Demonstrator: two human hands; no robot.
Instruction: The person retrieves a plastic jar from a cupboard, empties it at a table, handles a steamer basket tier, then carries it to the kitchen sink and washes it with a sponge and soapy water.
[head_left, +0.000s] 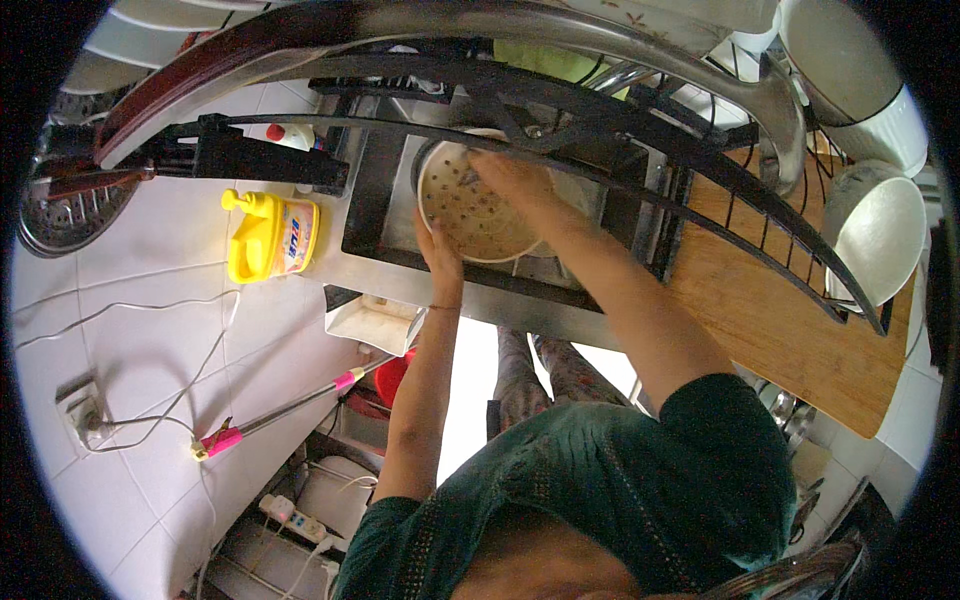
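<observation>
A round, pale bowl (480, 225) of cloudy water with many small dark pieces sits in the metal sink (397, 225). My left hand (441, 251) grips its near left rim, fingers along the outer wall. Over the bowl's far side reaches my right hand (506, 176), its fingertips low at the contents; it is blurred and partly behind a black rack bar, so whether it holds anything cannot be told.
A black dish rack (540, 82) crosses above the sink. On the left stand a yellow detergent bottle (274, 236) and a red-capped bottle (292, 136). A wooden board (787, 352) lies to the right, with a white bowl (881, 240) in the rack above it.
</observation>
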